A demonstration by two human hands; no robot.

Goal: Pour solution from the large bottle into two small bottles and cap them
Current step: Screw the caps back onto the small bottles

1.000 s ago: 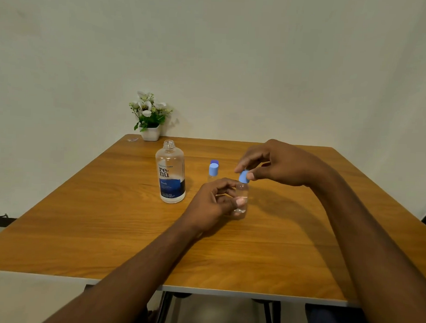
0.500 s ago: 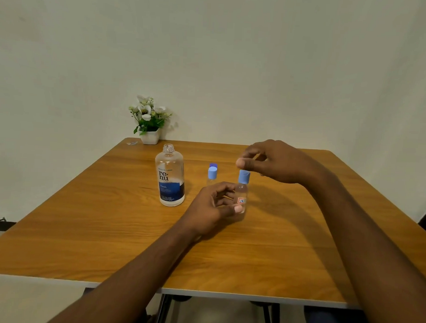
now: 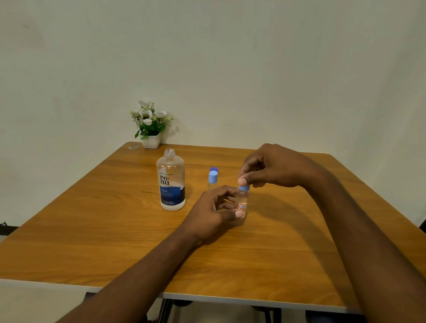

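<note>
A person's two bare hands are working at a wooden surface [image 3: 107, 242]. The large bottle [image 3: 170, 181], clear with a blue label, is standing upright and uncapped, its open neck pointing straight up.

Just right of the large bottle and a little nearer the viewer, the left hand [image 3: 212, 209] is gripping a small clear bottle [image 3: 242, 201]. Its fingers [image 3: 238, 213] are curling narrowly round the body, with the thumb pressing low at the front. This bottle is standing upright, long axis vertical. Whether its base is resting on the surface or sitting just above it cannot be told.

The right hand [image 3: 274, 168] is reaching in from further right of the large bottle. Its fingers [image 3: 242, 181] are pinching the light blue cap [image 3: 244, 187] sitting on the held bottle's top.

Between the large bottle and the held one, slightly further back, a second small bottle [image 3: 212, 179] is standing upright, already capped in light blue. Behind the large bottle, at the far edge, a white flower pot [image 3: 150, 142] is sitting.
</note>
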